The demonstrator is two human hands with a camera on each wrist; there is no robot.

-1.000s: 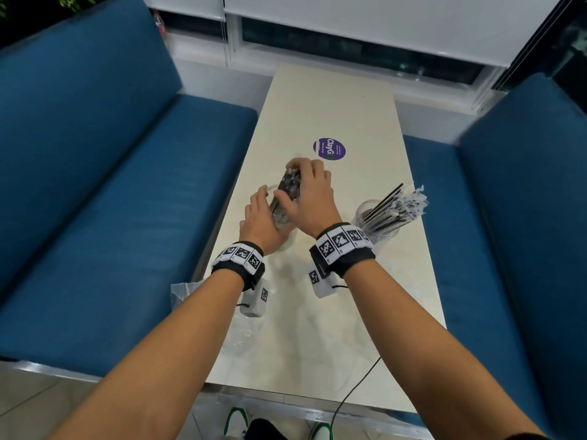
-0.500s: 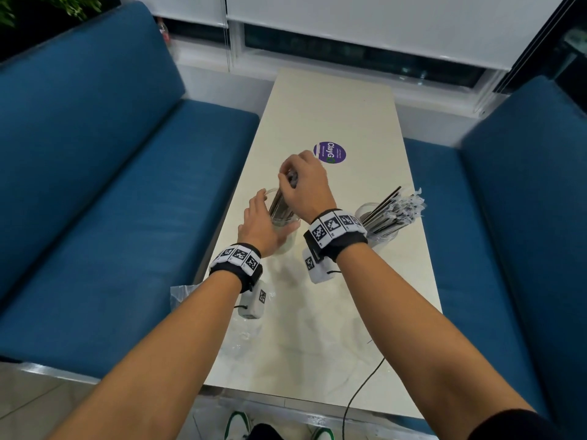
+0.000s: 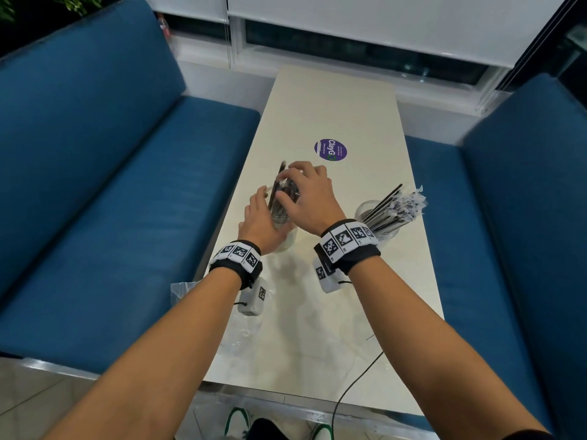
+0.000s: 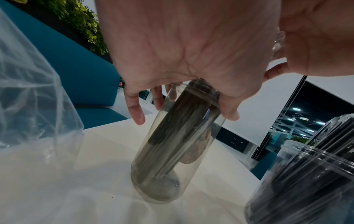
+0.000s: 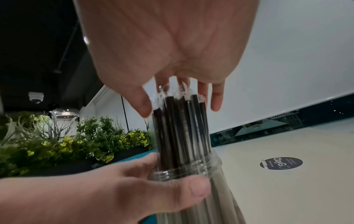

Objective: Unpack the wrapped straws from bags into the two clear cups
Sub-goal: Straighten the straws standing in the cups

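On the pale table [image 3: 333, 312], my left hand [image 3: 263, 214] grips a clear cup [image 3: 282, 222] near its rim, and the cup tilts slightly. A bundle of black wrapped straws [image 3: 281, 192] stands inside it. My right hand [image 3: 287, 185] hovers over the straw tops with thumb and straight fingers loosely around them. In the right wrist view the straws [image 5: 182, 124] rise out of the cup [image 5: 191, 171], with the right hand [image 5: 180, 106] at their tips. The left wrist view shows the cup [image 4: 172, 159] under the left hand [image 4: 182, 113]. A second clear cup [image 3: 378, 217] at the right holds many wrapped straws [image 3: 397, 204].
An empty clear plastic bag [image 3: 190, 290] lies at the table's left edge under my left forearm, also visible in the left wrist view as a bag [image 4: 28, 91]. A purple round sticker [image 3: 330, 149] lies farther back. Blue benches [image 3: 111, 201] flank the table. A black cable [image 3: 352, 382] crosses the near edge.
My right hand has pushed the straw bundle down into the left cup and loosened its grip on the tops. My left hand has stayed on the cup.
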